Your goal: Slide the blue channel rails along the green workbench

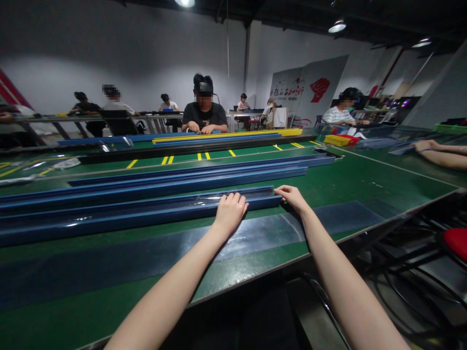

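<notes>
A long blue plastic channel (146, 216), open at the top, lies across the green table, with a shiny clear strip along its inside. My left hand (231, 211) is closed over the near wall of this channel, close to its right end, fingers curled into the trough. At the very end of the same channel, my right hand (292, 198) is closed in a pinch on the corner; whether something small is between the fingertips cannot be made out. A long clear plastic sheet (262, 236) lies flat under my forearms, along the table's near edge.
Two more blue channels (226, 176) lie parallel behind. Farther back are a black channel (219, 146), a yellow channel (288, 132) and a yellow tray (336, 141). A co-worker (204, 114) sits opposite; another person's arms (443, 151) reach in from the right. A red stool (456, 243) stands right.
</notes>
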### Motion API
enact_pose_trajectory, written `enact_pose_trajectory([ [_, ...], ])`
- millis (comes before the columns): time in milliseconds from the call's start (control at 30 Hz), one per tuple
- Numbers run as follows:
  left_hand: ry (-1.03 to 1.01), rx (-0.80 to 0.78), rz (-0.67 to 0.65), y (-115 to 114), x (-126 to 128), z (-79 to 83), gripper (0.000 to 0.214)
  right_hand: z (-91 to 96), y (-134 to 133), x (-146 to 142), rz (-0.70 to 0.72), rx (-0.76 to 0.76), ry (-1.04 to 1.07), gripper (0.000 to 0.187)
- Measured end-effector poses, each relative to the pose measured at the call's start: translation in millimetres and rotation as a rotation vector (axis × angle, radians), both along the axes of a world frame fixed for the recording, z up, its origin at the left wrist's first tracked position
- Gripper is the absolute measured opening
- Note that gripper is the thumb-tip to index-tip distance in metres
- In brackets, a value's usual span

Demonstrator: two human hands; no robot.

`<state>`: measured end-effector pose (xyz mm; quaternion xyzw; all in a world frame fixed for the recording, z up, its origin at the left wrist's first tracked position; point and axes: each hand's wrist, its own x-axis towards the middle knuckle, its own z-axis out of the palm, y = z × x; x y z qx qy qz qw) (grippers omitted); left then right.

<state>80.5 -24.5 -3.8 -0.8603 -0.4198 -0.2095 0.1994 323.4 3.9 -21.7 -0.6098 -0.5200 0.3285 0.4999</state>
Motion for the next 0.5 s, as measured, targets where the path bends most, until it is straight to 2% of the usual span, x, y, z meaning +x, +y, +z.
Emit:
enact_pose_trajectory([
  [500, 0.023, 0.012, 0.0, 1.2, 0.5, -2.8, 0.02, -6.1, 4.3, 3.3, -0.01, 0.003, -0.045, 0.031],
])
